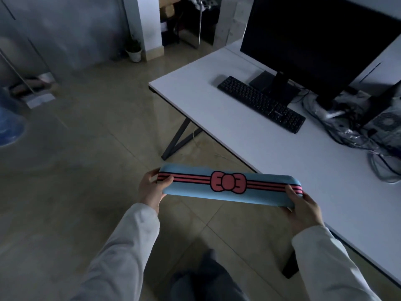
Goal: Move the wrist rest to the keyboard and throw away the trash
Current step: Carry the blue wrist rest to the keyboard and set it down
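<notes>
I hold a long blue wrist rest (256, 193) with pink stripes and a pink bow, level in front of me above the floor, just off the desk's near-left edge. My left hand (152, 190) grips its left end and my right hand (303, 208) grips its right end. A black keyboard (260, 103) lies at an angle on the white desk (271, 153), in front of a dark monitor (314, 42). No trash is clearly visible.
A tangle of cables and a computer case (368, 131) crowd the desk's right side. The desk's black legs (180, 140) stand on the tiled floor. A small potted plant (134, 51) sits by a pillar. A blue bag (10, 127) lies at far left.
</notes>
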